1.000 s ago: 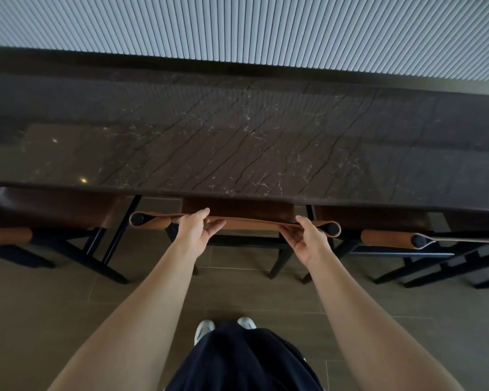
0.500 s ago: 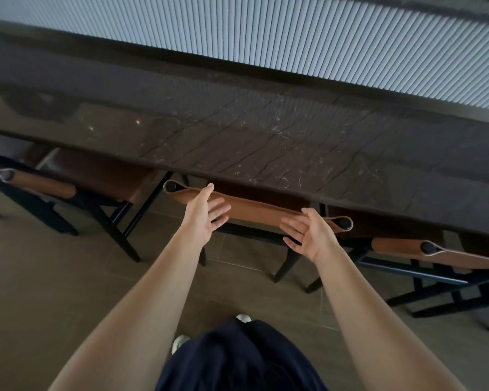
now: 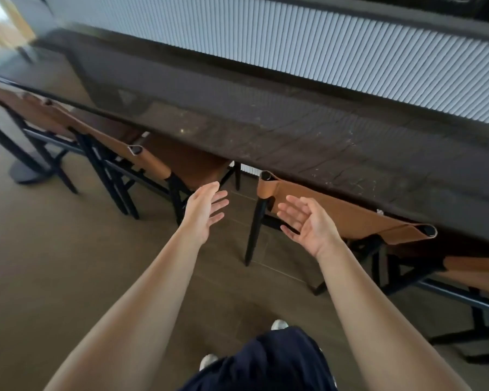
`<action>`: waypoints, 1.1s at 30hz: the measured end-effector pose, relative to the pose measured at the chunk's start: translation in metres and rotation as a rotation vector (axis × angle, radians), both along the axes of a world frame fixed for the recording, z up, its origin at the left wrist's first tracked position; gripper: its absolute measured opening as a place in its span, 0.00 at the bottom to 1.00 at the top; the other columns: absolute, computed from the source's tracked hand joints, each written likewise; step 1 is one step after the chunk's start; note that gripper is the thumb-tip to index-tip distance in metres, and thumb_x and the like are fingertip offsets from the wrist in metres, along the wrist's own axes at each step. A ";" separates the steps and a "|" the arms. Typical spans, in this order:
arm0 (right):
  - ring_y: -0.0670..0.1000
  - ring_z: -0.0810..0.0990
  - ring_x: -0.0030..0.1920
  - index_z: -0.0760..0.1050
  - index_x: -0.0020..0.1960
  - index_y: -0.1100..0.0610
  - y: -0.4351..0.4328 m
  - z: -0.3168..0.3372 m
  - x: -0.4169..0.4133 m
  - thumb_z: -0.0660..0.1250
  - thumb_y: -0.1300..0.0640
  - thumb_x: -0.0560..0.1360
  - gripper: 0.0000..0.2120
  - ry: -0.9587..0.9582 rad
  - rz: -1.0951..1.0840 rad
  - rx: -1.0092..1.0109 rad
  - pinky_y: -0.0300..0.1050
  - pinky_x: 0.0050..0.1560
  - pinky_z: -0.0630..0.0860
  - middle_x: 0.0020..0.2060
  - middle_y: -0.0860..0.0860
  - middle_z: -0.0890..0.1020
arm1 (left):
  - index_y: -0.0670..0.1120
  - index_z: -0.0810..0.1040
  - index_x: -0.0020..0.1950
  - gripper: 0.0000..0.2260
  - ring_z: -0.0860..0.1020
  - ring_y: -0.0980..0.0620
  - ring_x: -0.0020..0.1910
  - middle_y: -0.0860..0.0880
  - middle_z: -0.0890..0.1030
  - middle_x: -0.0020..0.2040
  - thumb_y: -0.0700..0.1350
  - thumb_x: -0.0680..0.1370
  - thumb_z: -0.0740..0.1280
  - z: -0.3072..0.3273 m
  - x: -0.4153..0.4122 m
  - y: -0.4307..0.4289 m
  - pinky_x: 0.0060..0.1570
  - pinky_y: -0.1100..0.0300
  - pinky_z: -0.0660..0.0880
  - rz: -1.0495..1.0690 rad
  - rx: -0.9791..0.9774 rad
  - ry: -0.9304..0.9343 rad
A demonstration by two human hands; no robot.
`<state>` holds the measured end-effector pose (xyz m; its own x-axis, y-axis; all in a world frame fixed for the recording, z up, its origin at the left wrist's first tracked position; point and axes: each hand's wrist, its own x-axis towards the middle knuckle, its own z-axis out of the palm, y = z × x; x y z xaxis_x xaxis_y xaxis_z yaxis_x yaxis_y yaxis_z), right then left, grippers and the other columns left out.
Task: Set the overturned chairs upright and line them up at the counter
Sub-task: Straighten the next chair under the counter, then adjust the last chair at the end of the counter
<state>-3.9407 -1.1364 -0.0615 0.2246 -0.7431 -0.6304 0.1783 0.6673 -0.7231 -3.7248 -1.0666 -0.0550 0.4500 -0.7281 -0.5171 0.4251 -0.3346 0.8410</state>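
Fingers of left hand [image 3: 202,211] and right hand [image 3: 311,225] spread apart, gripping nothing; chair [image 3: 350,218] stands just beyond right fingers, at the desk [image 3: 294,136].

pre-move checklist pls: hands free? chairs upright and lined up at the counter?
1. left hand free: ok, open, holds nothing.
2. right hand free: ok, open, holds nothing.
3. middle chair upright, tucked at the counter: ok.
4. left chair upright at the counter: ok.
5. right chair lined up: cannot tell, cut off by the frame edge.
6. any chair overturned: cannot tell, none in view.
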 end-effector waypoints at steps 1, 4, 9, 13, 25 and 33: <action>0.52 0.83 0.56 0.81 0.58 0.54 0.010 -0.001 0.018 0.58 0.51 0.81 0.15 -0.013 0.023 0.002 0.52 0.55 0.77 0.51 0.52 0.86 | 0.50 0.75 0.66 0.15 0.81 0.52 0.56 0.50 0.82 0.57 0.51 0.80 0.64 0.003 0.017 0.015 0.61 0.49 0.75 0.011 0.003 -0.015; 0.53 0.83 0.57 0.81 0.58 0.54 0.034 0.000 0.061 0.57 0.50 0.82 0.16 -0.033 0.051 0.024 0.52 0.58 0.76 0.52 0.52 0.86 | 0.50 0.76 0.65 0.15 0.80 0.52 0.56 0.50 0.82 0.58 0.51 0.80 0.64 0.008 0.058 0.050 0.61 0.51 0.75 0.053 -0.002 -0.036; 0.54 0.83 0.57 0.81 0.58 0.55 0.060 0.002 0.129 0.57 0.51 0.82 0.16 -0.070 0.115 0.067 0.53 0.57 0.75 0.52 0.53 0.86 | 0.49 0.77 0.63 0.13 0.80 0.51 0.57 0.50 0.82 0.57 0.50 0.80 0.65 0.018 0.115 0.093 0.63 0.49 0.73 0.139 0.008 -0.035; 0.54 0.83 0.56 0.81 0.59 0.56 0.066 0.007 0.179 0.58 0.51 0.82 0.16 -0.078 0.187 0.057 0.54 0.57 0.75 0.52 0.53 0.86 | 0.49 0.77 0.63 0.12 0.79 0.50 0.58 0.49 0.81 0.58 0.49 0.80 0.65 0.025 0.153 0.108 0.64 0.47 0.72 0.204 0.017 -0.039; 0.56 0.83 0.56 0.78 0.61 0.58 0.022 -0.008 0.321 0.58 0.49 0.82 0.17 -0.113 0.313 0.162 0.55 0.59 0.75 0.51 0.55 0.86 | 0.45 0.75 0.65 0.17 0.78 0.50 0.60 0.47 0.80 0.60 0.52 0.81 0.63 0.025 0.266 0.063 0.64 0.48 0.73 0.293 0.032 -0.033; 0.56 0.84 0.54 0.77 0.62 0.57 -0.014 -0.014 0.407 0.59 0.47 0.81 0.18 -0.086 0.399 0.206 0.55 0.56 0.77 0.51 0.56 0.86 | 0.45 0.73 0.67 0.18 0.78 0.50 0.60 0.47 0.79 0.62 0.52 0.81 0.63 0.023 0.333 0.015 0.64 0.48 0.74 0.328 0.069 -0.004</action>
<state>-3.5341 -1.1501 -0.0760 0.5255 -0.4488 -0.7228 -0.0681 0.8246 -0.5615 -3.3918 -1.0516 -0.0318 0.6571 -0.5069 -0.5579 0.5161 -0.2369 0.8231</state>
